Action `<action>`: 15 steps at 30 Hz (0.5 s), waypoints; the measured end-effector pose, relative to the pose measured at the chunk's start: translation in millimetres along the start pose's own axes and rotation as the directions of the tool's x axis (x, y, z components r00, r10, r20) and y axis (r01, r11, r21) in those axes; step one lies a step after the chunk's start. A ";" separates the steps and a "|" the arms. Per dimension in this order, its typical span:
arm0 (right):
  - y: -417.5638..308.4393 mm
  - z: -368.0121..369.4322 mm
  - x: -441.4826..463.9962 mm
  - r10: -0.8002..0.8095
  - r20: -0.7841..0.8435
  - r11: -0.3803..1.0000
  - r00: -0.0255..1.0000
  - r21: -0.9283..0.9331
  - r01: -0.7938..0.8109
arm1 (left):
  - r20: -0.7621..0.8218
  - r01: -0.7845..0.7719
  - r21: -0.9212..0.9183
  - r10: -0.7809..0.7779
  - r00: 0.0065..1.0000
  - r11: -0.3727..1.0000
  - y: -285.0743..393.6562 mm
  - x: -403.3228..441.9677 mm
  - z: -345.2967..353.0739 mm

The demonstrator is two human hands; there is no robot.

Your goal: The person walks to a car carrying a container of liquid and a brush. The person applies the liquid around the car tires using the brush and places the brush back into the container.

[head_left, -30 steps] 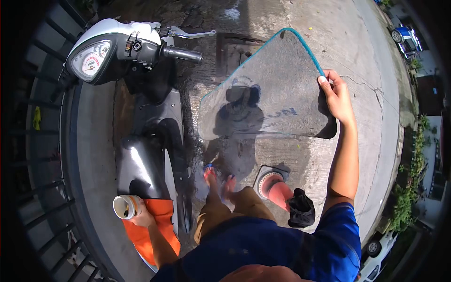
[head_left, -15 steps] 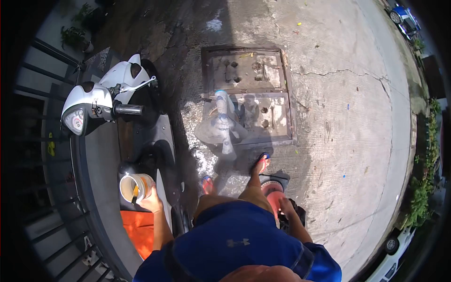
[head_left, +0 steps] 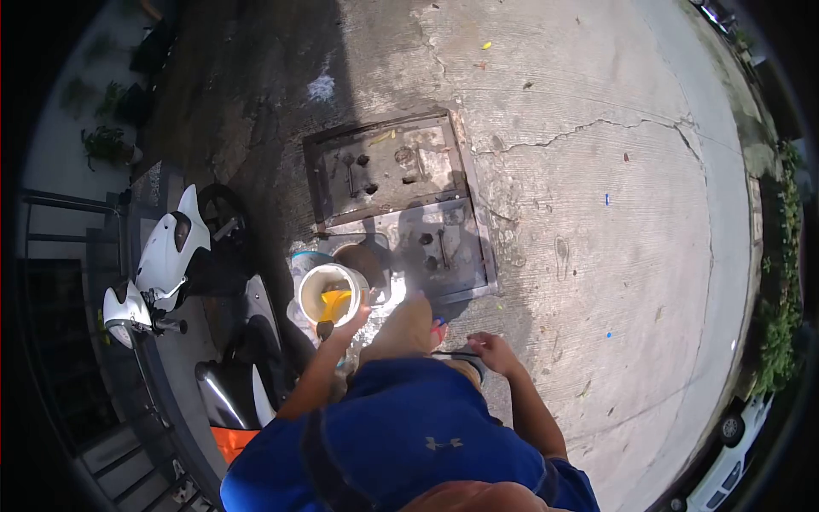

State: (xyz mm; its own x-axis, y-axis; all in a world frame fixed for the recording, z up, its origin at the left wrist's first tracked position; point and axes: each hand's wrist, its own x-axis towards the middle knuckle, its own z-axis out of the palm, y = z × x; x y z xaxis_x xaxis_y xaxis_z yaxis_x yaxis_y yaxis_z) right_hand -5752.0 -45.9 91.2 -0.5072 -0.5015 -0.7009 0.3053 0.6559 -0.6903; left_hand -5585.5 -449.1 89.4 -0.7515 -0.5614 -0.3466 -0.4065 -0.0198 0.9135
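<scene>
My left hand (head_left: 357,321) is closed on the side of a white bucket (head_left: 310,294), held in front of my legs with its mouth facing up toward me. Inside the bucket lies a yellow tool (head_left: 336,302) with a dark end (head_left: 325,330) sticking over the rim; its kind is unclear. Just beyond the bucket, a round brownish container (head_left: 363,256) and a pale item with a blue edge (head_left: 305,260) are partly covered by it. My right hand (head_left: 495,352) hangs at my right side with loosely bent fingers, nothing visible in them, near a dark-edged object (head_left: 465,354) mostly hidden by my body.
A white and black scooter (head_left: 175,243) stands at the left beside a dark metal fence (head_left: 68,239), with an orange cloth (head_left: 232,442) at its rear. Metal-framed concrete covers (head_left: 397,166) are set in the cracked pavement (head_left: 563,222) ahead. A white car (head_left: 729,456) is at far right.
The white bucket in my left hand has moved from above the scooter to the right, over the pavement. My right hand has left the red round object and moved forward. The view has turned.
</scene>
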 end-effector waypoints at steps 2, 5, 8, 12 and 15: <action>-87.3 -39.0 50.7 -0.198 -0.219 0.974 0.955 0.066 0.217 | 0.067 -0.062 -0.187 0.076 0.995 0.980 30.3 48.3 41.8; -220.7 -96.5 81.7 -0.385 -0.053 0.922 0.921 0.022 0.387 | 0.128 -0.098 -0.457 0.174 0.976 0.884 96.2 105.6 113.0; -313.8 -147.5 121.0 -0.628 0.114 0.748 0.770 -0.188 0.637 | 0.273 -0.159 -0.378 0.274 0.922 0.912 161.5 167.2 147.6; -382.9 -203.2 174.2 -0.678 0.198 0.716 0.708 -0.043 0.697 | 0.418 -0.383 -0.097 0.387 0.822 0.919 261.0 252.3 189.8; -405.1 -243.0 206.7 -0.626 0.184 0.774 0.758 0.028 0.633 | 0.261 -0.318 -0.136 0.343 0.902 0.938 329.3 280.6 204.0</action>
State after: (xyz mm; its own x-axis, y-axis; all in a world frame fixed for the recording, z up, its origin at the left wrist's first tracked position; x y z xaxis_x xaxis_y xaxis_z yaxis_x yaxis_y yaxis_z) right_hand -6176.4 -278.2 269.6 -0.4273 -0.8944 -0.1319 -0.0619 0.1745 -0.9827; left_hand -6036.2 -444.3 249.5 -0.9531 -0.2976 -0.0548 -0.0721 0.0476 0.9963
